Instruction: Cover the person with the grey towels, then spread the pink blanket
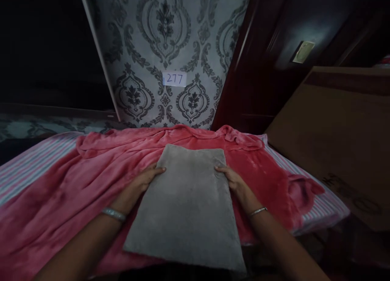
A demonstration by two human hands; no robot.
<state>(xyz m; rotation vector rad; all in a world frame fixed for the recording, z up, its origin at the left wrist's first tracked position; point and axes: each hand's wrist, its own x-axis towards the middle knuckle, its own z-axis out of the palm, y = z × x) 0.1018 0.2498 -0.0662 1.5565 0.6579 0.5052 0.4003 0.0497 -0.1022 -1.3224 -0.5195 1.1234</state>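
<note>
A flat grey rectangular piece [187, 208] with soft, slightly wavy edges spans the middle of the head view. It looks like plush cloth or a mat; its exact kind is unclear. My left hand [149, 176] grips its left edge near the far end, thumb on top. On the opposite edge my right hand [232, 178] holds it the same way, its other fingers hidden underneath. Beneath lies a rumpled pink-red fleece blanket [103, 163], spread wide with folds along its far side.
A striped sheet [39, 161] shows under the blanket at both sides. To the right stands a large cardboard box [338, 139]. Behind are a patterned wall [164, 29] with a paper label [174, 78] reading 277, a dark screen [51, 49] and a dark red door [258, 57].
</note>
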